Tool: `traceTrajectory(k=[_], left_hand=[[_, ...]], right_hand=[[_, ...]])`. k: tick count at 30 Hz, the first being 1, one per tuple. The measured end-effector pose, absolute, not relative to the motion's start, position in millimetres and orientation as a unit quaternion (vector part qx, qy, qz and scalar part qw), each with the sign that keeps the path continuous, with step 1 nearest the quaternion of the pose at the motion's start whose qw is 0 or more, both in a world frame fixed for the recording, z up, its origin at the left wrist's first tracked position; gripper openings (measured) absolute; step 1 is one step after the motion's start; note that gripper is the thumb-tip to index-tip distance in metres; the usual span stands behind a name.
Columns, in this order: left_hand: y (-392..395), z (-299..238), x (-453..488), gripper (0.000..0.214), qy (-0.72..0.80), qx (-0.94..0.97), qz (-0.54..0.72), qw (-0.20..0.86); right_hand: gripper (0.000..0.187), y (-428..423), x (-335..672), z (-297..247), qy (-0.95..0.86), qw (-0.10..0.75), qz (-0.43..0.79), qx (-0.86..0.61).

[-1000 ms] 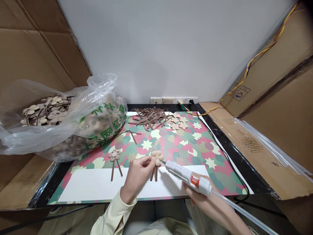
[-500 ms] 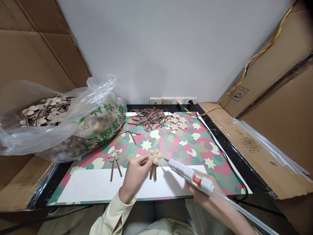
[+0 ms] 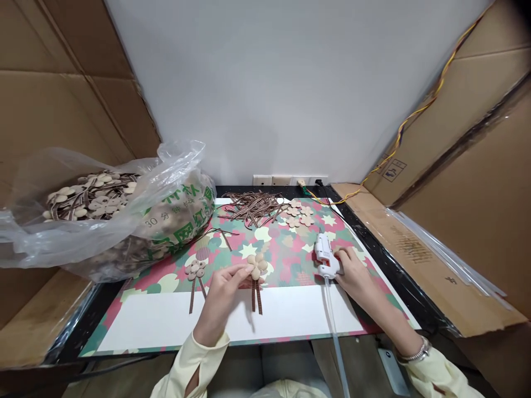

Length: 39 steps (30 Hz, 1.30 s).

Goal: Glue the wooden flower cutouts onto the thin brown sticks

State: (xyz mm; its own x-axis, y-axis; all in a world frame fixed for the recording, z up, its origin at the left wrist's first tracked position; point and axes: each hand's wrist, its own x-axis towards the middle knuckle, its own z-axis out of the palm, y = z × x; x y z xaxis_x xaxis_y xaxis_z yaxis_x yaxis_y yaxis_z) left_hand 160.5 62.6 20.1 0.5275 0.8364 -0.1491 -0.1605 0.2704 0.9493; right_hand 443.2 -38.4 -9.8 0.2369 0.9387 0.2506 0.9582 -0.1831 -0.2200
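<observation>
My left hand [image 3: 224, 290] pinches a pale beige fabric flower [image 3: 257, 266] by its left petals, between thumb and fingers. Two brown ribbon tails [image 3: 256, 298] hang below that flower, over the white strip. To the right, my right hand [image 3: 350, 271] has its fingers about the handle of a white hot glue gun [image 3: 326, 257], low over the patterned mat. The gun's nozzle points away from me, and a long clear glue stick [image 3: 335, 337] trails from its back. Left of my left hand lies a finished-looking flower with ribbon tails [image 3: 194, 269].
A plastic bag [image 3: 178, 215] full of ribboned flowers stands at the left. Brown ribbons [image 3: 253, 207] are heaped at the back beside several loose flowers [image 3: 300, 213]. A black cord runs down the right side, near cardboard [image 3: 415, 249]. Sockets [image 3: 286, 180] line the wall.
My right hand has moved right and lowered the glue gun away from the flower, turning its nozzle from leftward to forward. My left hand still holds the flower, slightly further left.
</observation>
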Motion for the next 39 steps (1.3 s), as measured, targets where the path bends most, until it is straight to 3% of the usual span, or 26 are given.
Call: traceTrajectory(k=[7,10,13,16,20,25,30,39], left_hand=[[64,19,158,0.019,0.301,0.422,0.369,0.771],[65,17,158,0.017,0.289,0.393,0.366,0.793],[64,17,159,0.016,0.276,0.390,0.342,0.809],[60,19,161,0.020,0.272,0.410,0.321,0.810],[57,21,163,0.021,0.272,0.463,0.316,0.783],[57,16,165,0.018,0.320,0.439,0.405,0.736],[57,8,166,0.020,0.372,0.447,0.450,0.678],[53,5,166,0.021,0.372,0.469,0.438,0.670]], right_hand=[[0.041,-41,463,10,-0.621,0.188,0.143,-0.747],[0.040,-46,454,28,-0.607,0.204,0.143,-0.755],[0.022,-47,414,50,-0.577,0.305,0.140,-0.745],[0.024,-39,360,64,-0.553,0.407,0.249,-0.683],[0.026,-24,318,59,-0.506,0.465,0.377,-0.621],[0.029,-22,306,47,-0.435,0.518,0.496,-0.544],[0.033,-21,289,32,-0.378,0.540,0.509,-0.553],[0.030,-10,275,18,-0.323,0.586,0.513,-0.537]])
